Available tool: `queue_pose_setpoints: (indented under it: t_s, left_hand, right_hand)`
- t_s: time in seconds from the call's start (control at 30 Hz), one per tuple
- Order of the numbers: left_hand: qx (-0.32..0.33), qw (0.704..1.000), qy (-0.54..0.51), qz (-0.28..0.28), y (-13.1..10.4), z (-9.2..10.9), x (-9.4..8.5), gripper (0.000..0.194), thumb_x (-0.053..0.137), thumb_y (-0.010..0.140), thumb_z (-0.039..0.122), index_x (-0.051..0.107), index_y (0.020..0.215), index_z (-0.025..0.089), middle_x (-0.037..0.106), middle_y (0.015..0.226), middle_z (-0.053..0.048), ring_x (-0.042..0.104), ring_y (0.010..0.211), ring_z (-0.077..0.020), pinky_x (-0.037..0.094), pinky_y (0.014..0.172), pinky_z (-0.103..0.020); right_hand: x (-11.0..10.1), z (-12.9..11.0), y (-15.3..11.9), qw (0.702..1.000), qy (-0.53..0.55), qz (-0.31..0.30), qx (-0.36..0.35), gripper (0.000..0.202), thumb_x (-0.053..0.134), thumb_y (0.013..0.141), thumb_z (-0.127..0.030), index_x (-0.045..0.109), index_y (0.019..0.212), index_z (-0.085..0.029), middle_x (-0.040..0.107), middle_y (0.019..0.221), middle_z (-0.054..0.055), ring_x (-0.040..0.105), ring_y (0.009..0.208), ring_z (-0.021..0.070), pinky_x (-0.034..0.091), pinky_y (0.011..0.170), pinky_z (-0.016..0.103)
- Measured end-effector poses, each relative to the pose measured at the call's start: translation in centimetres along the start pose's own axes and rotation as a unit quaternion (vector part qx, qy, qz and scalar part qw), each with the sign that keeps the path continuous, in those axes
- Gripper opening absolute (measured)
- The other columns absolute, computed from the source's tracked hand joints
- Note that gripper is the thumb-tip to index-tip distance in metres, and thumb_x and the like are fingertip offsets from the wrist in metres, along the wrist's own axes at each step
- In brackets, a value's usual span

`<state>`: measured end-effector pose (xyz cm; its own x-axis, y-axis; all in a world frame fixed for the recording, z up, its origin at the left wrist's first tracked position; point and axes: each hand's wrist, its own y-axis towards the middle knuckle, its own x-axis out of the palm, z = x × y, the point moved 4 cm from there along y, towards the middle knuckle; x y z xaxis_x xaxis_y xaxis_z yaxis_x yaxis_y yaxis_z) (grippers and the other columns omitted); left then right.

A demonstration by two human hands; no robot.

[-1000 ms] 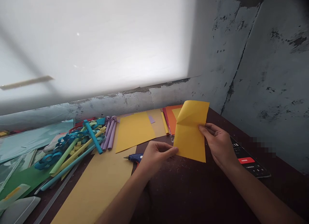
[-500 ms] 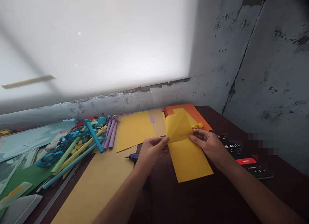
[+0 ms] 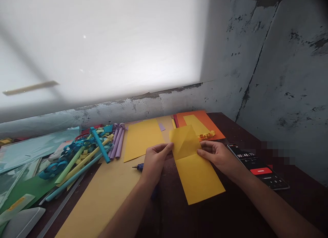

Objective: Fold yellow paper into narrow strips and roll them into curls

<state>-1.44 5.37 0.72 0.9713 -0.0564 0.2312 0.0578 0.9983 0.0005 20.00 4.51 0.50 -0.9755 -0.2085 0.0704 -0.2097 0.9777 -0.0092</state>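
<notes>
A creased sheet of yellow paper (image 3: 197, 176) is held up between my two hands above the dark table. My left hand (image 3: 156, 159) pinches its left edge between thumb and fingers, near the upper part. On the opposite edge, my right hand (image 3: 216, 156) grips it with the thumb in front and fingers behind. A fold line runs across the sheet at about the height of my right thumb, and a diagonal crease marks the upper part. Behind my left wrist, a blue-bodied tool with a pointed metal tip (image 3: 139, 167) is partly hidden.
Left of me lie rolled paper tubes (image 3: 99, 145), curled strips (image 3: 51, 166), green paper (image 3: 33, 190) and a clear ruler (image 3: 61, 205). Tan card (image 3: 102, 190) and another yellow sheet (image 3: 143, 139) lie nearby. Orange paper (image 3: 215, 128) is at the back; a phone (image 3: 258, 169) shows a timer at right.
My hands have shifted slightly left with the yellow paper. Its top edge has come down and flattened, uncovering more of the yellow piece and curled strips on the orange paper.
</notes>
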Motion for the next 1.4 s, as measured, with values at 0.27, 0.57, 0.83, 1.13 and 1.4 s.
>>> queue_pose_setpoints:
  t_s: [0.27, 0.57, 0.83, 1.13, 1.4]
  left_hand:
    - [0.007, 0.999, -0.016, 0.031, 0.3, 0.2, -0.6, 0.040, 0.087, 0.073, 0.045, 0.083, 0.095, 0.012, 0.080, 0.100, -0.014, 0.075, 0.097, -0.0297, 0.060, 0.095, -0.042]
    - [0.011, 0.998, -0.019, 0.058, 0.6, 0.0, -1.3, 0.038, 0.087, 0.074, 0.043, 0.082, 0.096, 0.011, 0.080, 0.102, -0.013, 0.074, 0.101, -0.0290, 0.060, 0.094, -0.040]
    - [0.018, 0.998, 0.044, 0.032, 0.1, 0.2, -0.1, 0.079, 0.081, 0.082, 0.044, 0.050, 0.149, 0.019, 0.080, 0.099, -0.010, 0.076, 0.091, -0.0257, 0.063, 0.081, -0.037]
    - [0.116, 0.969, 0.216, -0.038, -0.9, -0.1, 1.4, 0.020, 0.077, 0.085, 0.036, 0.082, 0.094, 0.020, 0.080, 0.097, -0.006, 0.075, 0.094, -0.0237, 0.059, 0.081, -0.029]
    - [0.118, 0.968, 0.219, 0.010, -0.7, 0.6, 0.9, 0.030, 0.084, 0.077, 0.037, 0.082, 0.103, 0.021, 0.081, 0.096, -0.006, 0.076, 0.088, -0.0243, 0.061, 0.081, -0.034]
  right_hand:
    - [0.5, 0.0, -0.3, 0.998, -0.029, -0.048, 0.011, 0.031, 0.079, 0.079, -0.039, 0.079, 0.106, -0.023, 0.079, 0.108, 0.008, 0.075, 0.095, 0.0285, 0.060, 0.084, 0.040]
    - [0.7, -0.5, -0.5, 0.995, -0.060, -0.072, 0.043, 0.032, 0.078, 0.079, -0.036, 0.076, 0.108, -0.021, 0.078, 0.115, 0.009, 0.074, 0.102, 0.0299, 0.060, 0.080, 0.036]
    - [-0.1, -0.1, 0.0, 1.000, -0.009, 0.014, 0.020, 0.038, 0.079, 0.079, -0.043, 0.068, 0.108, -0.022, 0.077, 0.111, 0.010, 0.074, 0.101, 0.0296, 0.060, 0.083, 0.038]
    - [-1.0, -0.1, 0.4, 0.996, -0.016, 0.078, -0.048, 0.039, 0.080, 0.077, -0.048, 0.063, 0.102, -0.024, 0.074, 0.088, 0.004, 0.073, 0.084, 0.0244, 0.059, 0.073, 0.035]
    - [-1.1, 0.0, 0.2, 0.989, -0.087, 0.086, -0.084, 0.034, 0.080, 0.078, -0.040, 0.076, 0.107, -0.024, 0.077, 0.107, 0.007, 0.071, 0.107, 0.0274, 0.057, 0.097, 0.043]
